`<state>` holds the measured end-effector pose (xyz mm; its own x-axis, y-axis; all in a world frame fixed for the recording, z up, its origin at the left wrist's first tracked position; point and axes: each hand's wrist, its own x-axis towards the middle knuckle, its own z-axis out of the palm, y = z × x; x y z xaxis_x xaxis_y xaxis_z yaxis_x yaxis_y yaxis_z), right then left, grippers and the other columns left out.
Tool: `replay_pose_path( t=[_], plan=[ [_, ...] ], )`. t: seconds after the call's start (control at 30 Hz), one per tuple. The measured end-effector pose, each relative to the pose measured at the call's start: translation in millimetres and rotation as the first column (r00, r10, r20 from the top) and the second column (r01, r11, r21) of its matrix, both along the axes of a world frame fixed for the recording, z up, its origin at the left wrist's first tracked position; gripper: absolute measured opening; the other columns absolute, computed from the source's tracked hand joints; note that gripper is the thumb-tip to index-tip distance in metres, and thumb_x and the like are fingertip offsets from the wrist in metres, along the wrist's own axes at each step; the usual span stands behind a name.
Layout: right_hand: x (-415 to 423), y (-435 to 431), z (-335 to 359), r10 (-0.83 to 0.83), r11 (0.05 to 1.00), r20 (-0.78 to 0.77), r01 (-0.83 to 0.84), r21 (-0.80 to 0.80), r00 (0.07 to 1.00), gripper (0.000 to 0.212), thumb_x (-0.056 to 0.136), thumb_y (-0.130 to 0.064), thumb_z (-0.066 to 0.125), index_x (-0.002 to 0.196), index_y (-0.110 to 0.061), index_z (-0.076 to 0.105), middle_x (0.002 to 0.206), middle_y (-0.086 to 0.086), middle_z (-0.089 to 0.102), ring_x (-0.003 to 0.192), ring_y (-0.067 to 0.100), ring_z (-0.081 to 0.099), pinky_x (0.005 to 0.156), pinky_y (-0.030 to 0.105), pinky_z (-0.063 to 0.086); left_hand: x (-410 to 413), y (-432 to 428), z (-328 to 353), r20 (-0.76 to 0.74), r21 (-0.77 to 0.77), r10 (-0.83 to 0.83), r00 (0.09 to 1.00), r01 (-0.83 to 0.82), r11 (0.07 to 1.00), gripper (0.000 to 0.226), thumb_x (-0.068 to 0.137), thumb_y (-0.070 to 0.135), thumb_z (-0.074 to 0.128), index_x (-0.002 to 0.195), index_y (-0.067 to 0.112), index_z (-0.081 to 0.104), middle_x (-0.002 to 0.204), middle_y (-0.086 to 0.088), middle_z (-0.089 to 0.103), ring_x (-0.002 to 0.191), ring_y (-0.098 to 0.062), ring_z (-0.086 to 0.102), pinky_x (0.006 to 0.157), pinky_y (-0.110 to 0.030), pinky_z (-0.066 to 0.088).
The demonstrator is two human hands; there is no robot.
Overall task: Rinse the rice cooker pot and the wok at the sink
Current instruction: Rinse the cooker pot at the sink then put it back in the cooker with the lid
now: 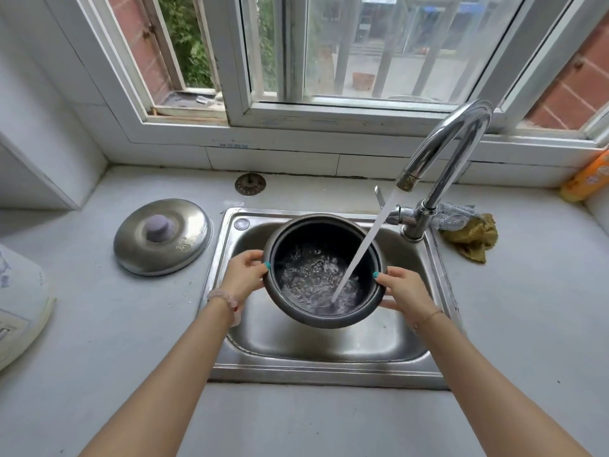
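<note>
The dark rice cooker pot [316,232] hangs over the steel sink [329,354], tilted towards me. My left hand [244,275] grips its left rim, thumb over the edge. On the opposite rim my right hand [403,288] holds it the same way. Water runs from the curved chrome faucet [445,150] in a slanting stream into the pot, where it pools and bubbles at the bottom. No wok is in view.
A steel lid with a grey knob [161,235] lies on the counter left of the sink. A drain strainer [250,184] sits behind it. A scrubber and a yellow cloth [471,232] lie right of the faucet, an orange bottle [586,179] farther right. A white appliance [19,301] is at the left edge.
</note>
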<state>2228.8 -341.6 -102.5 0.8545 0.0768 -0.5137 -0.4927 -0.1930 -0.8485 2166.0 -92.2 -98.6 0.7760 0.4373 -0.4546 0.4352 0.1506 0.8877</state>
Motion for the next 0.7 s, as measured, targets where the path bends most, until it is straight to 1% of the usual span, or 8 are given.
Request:
replay_pose_path(
  t=[0.07,0.1,0.17,0.23,0.37,0.5,0.6,0.7],
  plan=[
    [3.4,-6.7,2.7,-0.033,0.999,0.040,0.034,-0.028,0.999,0.020,0.091,-0.002,0.054,0.073,-0.008,0.058,0.074,0.009,0.061,0.064,0.018,0.060,0.048,0.025,0.054,6.6,-10.2,-10.0,-0.048,-0.018,0.009,0.999,-0.010,1.000,0.023,0.087,-0.009,0.051,0.108,-0.002,0.056,0.085,-0.009,0.057,0.076,-0.020,0.057,0.067,-0.028,0.053],
    [4.0,-10.1,3.7,-0.032,0.998,0.054,0.035,-0.051,0.998,0.023,0.091,-0.001,0.054,0.070,-0.011,0.056,0.071,0.008,0.059,0.063,0.018,0.059,0.047,0.024,0.053,7.3,-15.6,-14.8,-0.078,-0.042,0.012,0.997,-0.015,0.999,0.021,0.086,-0.009,0.050,0.104,-0.001,0.056,0.086,-0.011,0.057,0.073,-0.019,0.056,0.066,-0.028,0.052],
    [3.7,-15.5,5.5,-0.008,0.995,0.074,0.015,-0.100,0.997,0.026,0.091,-0.002,0.053,0.067,-0.011,0.052,0.066,0.006,0.055,0.060,0.016,0.055,0.046,0.021,0.050,1.8,-24.5,-19.6,-0.141,-0.105,-0.010,0.990,-0.005,0.994,0.016,0.086,-0.008,0.047,0.096,0.003,0.053,0.084,-0.012,0.056,0.067,-0.017,0.055,0.055,-0.025,0.053],
    [2.6,-17.8,6.5,0.038,0.989,0.087,-0.025,-0.146,0.996,0.025,0.091,-0.002,0.053,0.067,-0.008,0.050,0.064,0.008,0.051,0.058,0.016,0.052,0.046,0.020,0.048,-9.1,-27.3,-20.3,-0.178,-0.149,-0.050,0.983,0.023,0.989,0.012,0.087,-0.004,0.047,0.095,0.004,0.051,0.079,-0.009,0.057,0.067,-0.016,0.057,0.046,-0.021,0.051],
    [6.8,-6.2,9.5,0.112,0.978,0.099,-0.092,-0.187,0.989,0.031,0.089,-0.002,0.055,0.060,-0.010,0.051,0.054,0.002,0.049,0.053,0.013,0.049,0.045,0.019,0.047,-20.0,-14.4,-24.8,-0.217,-0.131,-0.039,0.975,0.010,0.991,0.006,0.088,-0.001,0.052,0.093,0.002,0.051,0.074,-0.011,0.058,0.064,-0.018,0.059,0.041,-0.019,0.050],
    [21.2,4.6,16.6,0.125,0.975,0.101,-0.104,-0.194,0.987,0.022,0.089,-0.004,0.057,0.067,-0.007,0.056,0.062,0.007,0.050,0.058,0.016,0.050,0.053,0.025,0.050,-9.5,-11.2,-21.7,-0.259,-0.130,-0.051,0.965,0.018,0.991,0.009,0.090,-0.004,0.050,0.085,0.004,0.048,0.072,-0.012,0.056,0.062,-0.020,0.057,0.039,-0.020,0.051],
    [28.1,-3.6,17.6,0.093,0.976,0.078,-0.075,-0.202,0.993,0.020,0.090,-0.004,0.056,0.070,-0.004,0.051,0.064,0.007,0.043,0.057,0.015,0.046,0.046,0.019,0.047,-0.3,-18.1,-18.3,-0.271,-0.128,-0.093,0.958,0.060,0.990,0.008,0.091,-0.004,0.048,0.086,0.003,0.049,0.073,-0.014,0.057,0.061,-0.021,0.057,0.040,-0.020,0.051],
    [25.5,-15.5,10.7,0.053,0.977,0.013,-0.049,-0.206,0.999,0.008,0.090,-0.003,0.055,0.082,-0.003,0.054,0.070,0.010,0.048,0.059,0.017,0.049,0.042,0.016,0.047,2.8,-22.1,-15.3,-0.263,-0.116,-0.108,0.959,0.079,0.990,0.010,0.090,-0.004,0.049,0.084,0.003,0.049,0.072,-0.015,0.056,0.060,-0.021,0.056,0.039,-0.020,0.050]
  ],
)
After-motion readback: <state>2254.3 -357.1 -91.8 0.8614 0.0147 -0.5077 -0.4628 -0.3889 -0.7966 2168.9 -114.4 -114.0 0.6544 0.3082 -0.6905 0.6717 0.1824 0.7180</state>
